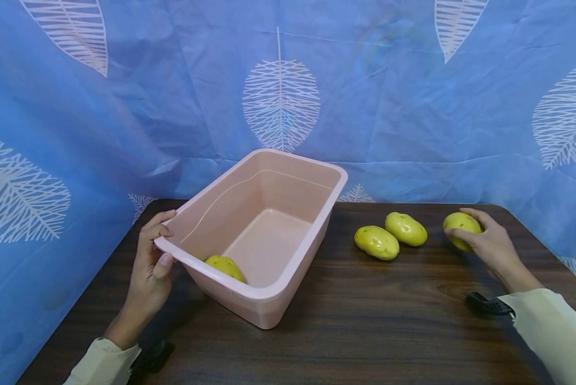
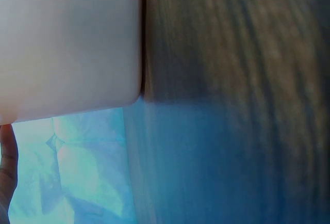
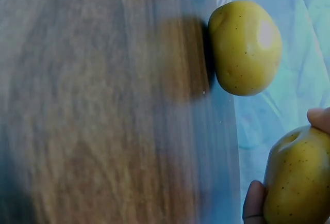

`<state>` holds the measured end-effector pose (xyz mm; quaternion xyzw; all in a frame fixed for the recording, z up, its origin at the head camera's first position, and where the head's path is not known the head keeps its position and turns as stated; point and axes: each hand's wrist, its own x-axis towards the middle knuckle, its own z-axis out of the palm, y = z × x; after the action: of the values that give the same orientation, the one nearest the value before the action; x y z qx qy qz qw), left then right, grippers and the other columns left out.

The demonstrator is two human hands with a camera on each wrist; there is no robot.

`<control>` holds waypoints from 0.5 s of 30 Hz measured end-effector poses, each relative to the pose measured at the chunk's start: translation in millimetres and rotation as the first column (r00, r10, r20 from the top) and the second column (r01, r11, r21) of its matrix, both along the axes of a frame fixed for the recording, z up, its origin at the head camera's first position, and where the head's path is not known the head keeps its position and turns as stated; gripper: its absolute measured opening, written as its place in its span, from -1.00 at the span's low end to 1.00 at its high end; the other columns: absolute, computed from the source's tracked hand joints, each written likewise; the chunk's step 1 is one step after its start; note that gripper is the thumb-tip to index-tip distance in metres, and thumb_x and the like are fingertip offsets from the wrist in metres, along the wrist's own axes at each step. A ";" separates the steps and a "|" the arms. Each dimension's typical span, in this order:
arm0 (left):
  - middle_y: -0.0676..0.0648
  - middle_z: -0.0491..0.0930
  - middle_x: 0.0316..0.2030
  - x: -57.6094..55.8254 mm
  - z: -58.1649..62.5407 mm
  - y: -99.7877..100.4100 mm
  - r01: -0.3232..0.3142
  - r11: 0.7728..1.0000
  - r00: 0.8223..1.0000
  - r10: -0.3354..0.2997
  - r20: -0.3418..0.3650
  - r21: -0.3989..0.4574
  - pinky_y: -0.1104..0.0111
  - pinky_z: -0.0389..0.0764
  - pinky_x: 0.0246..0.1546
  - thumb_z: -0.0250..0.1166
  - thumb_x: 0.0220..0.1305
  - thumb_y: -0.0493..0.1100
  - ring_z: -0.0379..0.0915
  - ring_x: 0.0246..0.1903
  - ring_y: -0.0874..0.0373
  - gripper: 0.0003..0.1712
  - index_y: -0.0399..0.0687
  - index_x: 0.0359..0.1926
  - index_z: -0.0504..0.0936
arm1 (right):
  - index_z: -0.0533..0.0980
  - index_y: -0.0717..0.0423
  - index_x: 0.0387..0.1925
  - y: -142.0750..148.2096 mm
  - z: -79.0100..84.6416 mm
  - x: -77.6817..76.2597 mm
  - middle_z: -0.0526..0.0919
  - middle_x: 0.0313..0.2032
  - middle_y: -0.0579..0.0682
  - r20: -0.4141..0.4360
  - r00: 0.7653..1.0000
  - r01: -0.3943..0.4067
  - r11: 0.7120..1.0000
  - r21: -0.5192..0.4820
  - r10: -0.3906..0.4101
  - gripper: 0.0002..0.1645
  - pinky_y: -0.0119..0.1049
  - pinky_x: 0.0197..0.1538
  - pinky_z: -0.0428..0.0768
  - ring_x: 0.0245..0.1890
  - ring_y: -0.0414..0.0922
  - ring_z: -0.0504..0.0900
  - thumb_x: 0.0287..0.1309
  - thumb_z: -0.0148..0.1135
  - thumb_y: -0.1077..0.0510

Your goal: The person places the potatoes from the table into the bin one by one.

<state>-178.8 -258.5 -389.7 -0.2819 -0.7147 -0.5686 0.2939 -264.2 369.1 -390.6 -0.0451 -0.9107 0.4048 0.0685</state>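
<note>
Gripping a yellow potato (image 1: 455,223) btwn thumb and fingers, the R hand (image 1: 499,246) was over the far R part of the table, w/ the potato's L side sticking out; the R wrist view showed its skin w/ small dark specks. Couldn't tell for sure whether it touched the wood, since the underside was partly hidden. To its L, two more potatoes lay on the table just beside each other, the nearer one (image 1: 376,243) a bit L of the farther one (image 1: 406,229). Further L stood a deep pink bin (image 1: 307,240), rect. w/ rounded corners, set at an angle; one potato (image 1: 224,267) sat inside at the near L corner, part-hidden behind the rim. The L hand (image 1: 150,267) had hold of that same corner, fingers over the rim, thumb outside. Pale sleeves (image 1: 550,321) covered both forearms, w/ a black strap (image 1: 490,306) by the R wrist. Under it all was a dark wood-grain table (image 1: 365,331); behind hung a blue cloth (image 1: 196,80) w/ white leaf prints (image 1: 280,107).
</note>
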 end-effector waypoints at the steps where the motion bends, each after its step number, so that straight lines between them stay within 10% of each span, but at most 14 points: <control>1: -0.26 0.15 0.52 0.1 0.0 0.0 -0.009 1.000 1.000 0.009 0.001 -0.007 0.53 0.44 0.30 0.08 0.53 -0.21 0.14 0.44 -0.11 -0.57 -0.44 0.20 0.21 | -0.02 0.18 0.65 0.1 0.0 0.1 0.12 0.45 0.50 -0.003 1.000 0.003 1.000 -0.004 -0.003 0.05 -0.39 -0.33 0.54 0.04 0.20 0.39 0.42 0.25 -0.17; 9: -0.30 0.14 0.52 -0.2 0.0 -0.3 -0.027 0.999 1.000 0.027 -0.008 -0.025 0.53 0.42 0.31 0.08 0.54 -0.19 0.15 0.44 -0.10 -0.57 -0.45 0.19 0.21 | -0.02 0.14 0.64 0.4 2.1 0.8 0.28 0.29 0.20 -0.048 0.999 -0.012 0.998 -0.066 0.009 0.06 -0.43 -0.26 0.61 -0.13 -0.34 0.40 0.39 0.33 -0.12; 15: -0.25 0.16 0.52 -0.1 0.2 0.1 -0.021 1.000 1.000 0.021 -0.001 -0.015 0.54 0.42 0.30 0.09 0.54 -0.19 0.14 0.43 -0.11 -0.56 -0.44 0.20 0.21 | 0.07 0.00 0.65 -3.5 7.9 2.8 0.25 0.34 0.18 -0.063 0.997 -0.035 0.999 -0.001 0.035 0.01 -0.41 -0.27 0.59 -0.04 -0.12 0.40 0.38 0.32 -0.18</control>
<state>-178.9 -258.4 -389.5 -0.2768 -0.7218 -0.5598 0.2983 -261.3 365.6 -382.7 -0.0164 -0.9084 0.4079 0.0901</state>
